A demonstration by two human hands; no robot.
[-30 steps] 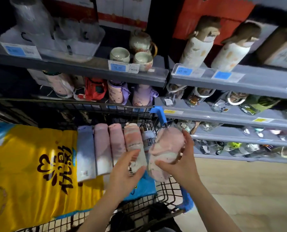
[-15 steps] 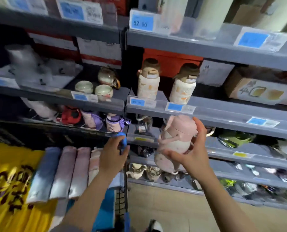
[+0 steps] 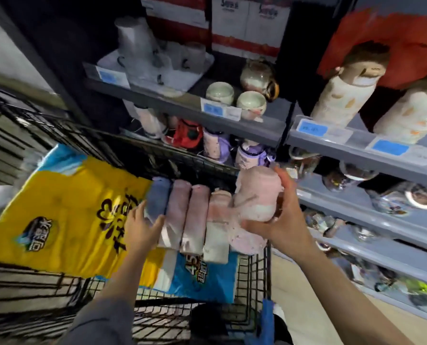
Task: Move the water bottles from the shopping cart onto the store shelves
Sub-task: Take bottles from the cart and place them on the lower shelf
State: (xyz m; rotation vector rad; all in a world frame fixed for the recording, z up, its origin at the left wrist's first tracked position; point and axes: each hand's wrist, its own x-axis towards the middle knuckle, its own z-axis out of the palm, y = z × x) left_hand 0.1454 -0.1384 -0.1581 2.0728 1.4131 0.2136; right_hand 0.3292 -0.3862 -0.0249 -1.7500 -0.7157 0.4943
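Note:
My right hand (image 3: 283, 220) grips a squat pink water bottle (image 3: 256, 194) and holds it over the right side of the black wire shopping cart (image 3: 253, 277), just in front of the grey shelves (image 3: 356, 155). Several slim bottles lie side by side in the cart: a blue one (image 3: 157, 195), two mauve-pink ones (image 3: 179, 202) and a pale pink one (image 3: 217, 220). My left hand (image 3: 143, 229) reaches in with fingers spread and touches the lower end of the blue bottle. The frame is blurred by motion.
A large yellow and blue package (image 3: 65, 215) fills the cart's left half. The shelves hold purple bottles (image 3: 215, 145), ceramic cups (image 3: 220, 93), tall cream flasks (image 3: 339, 95) and glass bottles (image 3: 406, 195) lower down. The cart's blue handle (image 3: 267, 317) is near my body.
The view dropped from the shelves back down to the cart. My left hand left the cart's blue corner and reached onto the lying bottles. The pink bottle stays in my right hand, now lower.

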